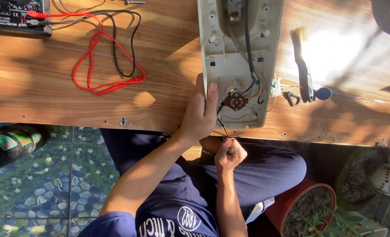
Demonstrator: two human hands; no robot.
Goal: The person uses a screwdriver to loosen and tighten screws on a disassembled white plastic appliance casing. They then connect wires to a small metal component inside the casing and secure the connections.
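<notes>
A white plastic appliance housing (230, 57) lies open on the wooden table (160, 101), with a brown rotary switch (235, 101) and coloured wires inside. My left hand (199, 115) rests on the housing's left edge, thumb pressed on the plastic beside the switch. My right hand (230, 154) is below the table edge, over my lap, with its fingers closed on a thin dark wire (221, 125) that runs up to the switch.
A black multimeter (21, 15) sits at the top left, its red lead (94, 66) and black lead (125, 44) looped on the table. A small brush (302, 61), a metal clip (291, 97) and a dark round part (323, 93) lie right of the housing. A terracotta pot (307, 206) stands below.
</notes>
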